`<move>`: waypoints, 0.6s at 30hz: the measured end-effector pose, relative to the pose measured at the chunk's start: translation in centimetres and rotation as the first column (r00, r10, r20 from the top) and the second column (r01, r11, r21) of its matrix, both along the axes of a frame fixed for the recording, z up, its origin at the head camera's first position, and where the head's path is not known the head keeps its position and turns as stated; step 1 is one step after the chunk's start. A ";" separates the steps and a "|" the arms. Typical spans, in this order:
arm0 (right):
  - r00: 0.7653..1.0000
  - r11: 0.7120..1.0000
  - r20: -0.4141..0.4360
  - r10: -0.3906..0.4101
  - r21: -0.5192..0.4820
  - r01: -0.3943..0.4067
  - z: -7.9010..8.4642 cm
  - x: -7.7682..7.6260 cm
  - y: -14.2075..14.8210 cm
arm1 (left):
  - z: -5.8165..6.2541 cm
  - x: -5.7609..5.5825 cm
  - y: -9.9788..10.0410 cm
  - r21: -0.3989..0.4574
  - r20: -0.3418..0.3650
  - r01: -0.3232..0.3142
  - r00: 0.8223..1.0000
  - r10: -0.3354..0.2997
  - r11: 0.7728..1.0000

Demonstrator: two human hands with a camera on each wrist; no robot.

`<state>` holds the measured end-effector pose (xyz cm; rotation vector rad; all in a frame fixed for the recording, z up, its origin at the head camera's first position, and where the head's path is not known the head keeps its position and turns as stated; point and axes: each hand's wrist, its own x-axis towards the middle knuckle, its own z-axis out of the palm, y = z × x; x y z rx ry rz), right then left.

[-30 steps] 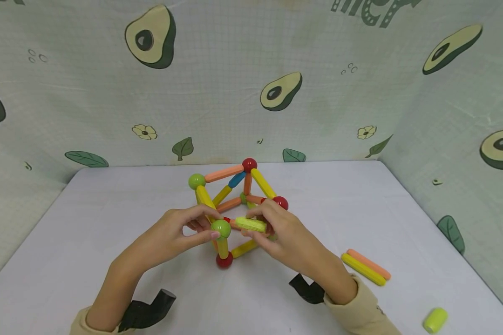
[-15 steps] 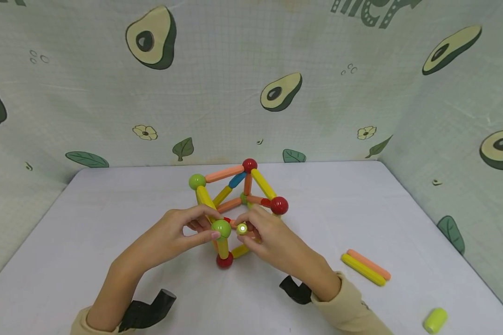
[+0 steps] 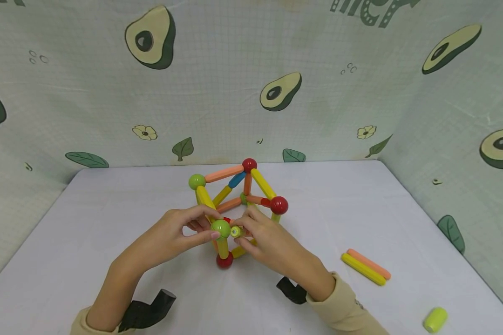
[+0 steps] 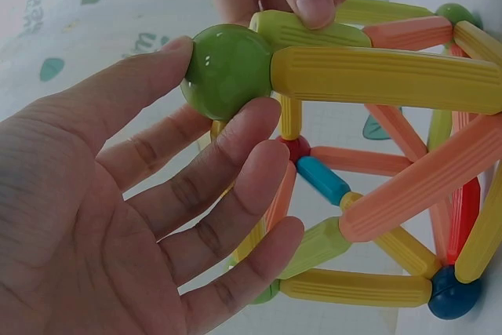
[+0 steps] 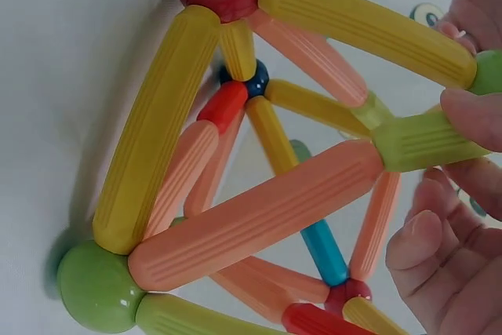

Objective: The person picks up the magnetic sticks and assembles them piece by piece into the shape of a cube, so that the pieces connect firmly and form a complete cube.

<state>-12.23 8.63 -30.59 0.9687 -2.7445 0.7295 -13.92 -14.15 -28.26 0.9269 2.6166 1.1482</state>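
Note:
A frame of magnetic rods and balls stands on the table. My left hand point(image 3: 190, 225) pinches the green ball point(image 4: 227, 72) at its near upper corner, thumb on one side and fingertips on the other; a yellow rod point(image 4: 384, 78) runs down from that ball. With thumb and fingers, my right hand point(image 3: 266, 235) pinches a short light green rod point(image 5: 427, 140). The light green rod meets the end of a long salmon rod point(image 5: 259, 213), which slants to a green ball point(image 5: 102, 288) low in the frame. In the head view its free end lies close beside the left hand's ball.
To the right lie a yellow rod point(image 3: 363, 269) and a salmon rod point(image 3: 370, 263) side by side. A short light green rod point(image 3: 435, 320) lies nearer the front right. An avocado-print cloth point(image 3: 218, 93) hangs behind the table.
My right hand has moved left, turning the short light green rod from lying sideways to end-on and bringing it beside the green ball. The left hand stays in place.

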 end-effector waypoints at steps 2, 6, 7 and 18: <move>1.000 1.000 0.011 -0.004 -0.004 0.004 -0.1 0.0 0.0 | 0.0 0.0 0.0 0.001 -0.001 -0.001 1.000 0.001 1.000; 0.999 1.000 0.050 -0.011 -0.006 0.012 -0.3 0.0 0.1 | 0.0 0.0 0.0 0.005 -0.007 0.001 1.000 -0.001 1.000; 0.998 1.000 0.061 -0.013 -0.005 0.013 -0.3 0.0 0.1 | 0.0 0.0 0.0 0.005 -0.007 0.001 1.000 -0.001 1.000; 0.998 1.000 0.058 -0.013 0.020 0.012 -0.9 0.0 0.3 | 0.2 0.1 -0.2 0.003 0.013 0.021 1.000 -0.021 1.000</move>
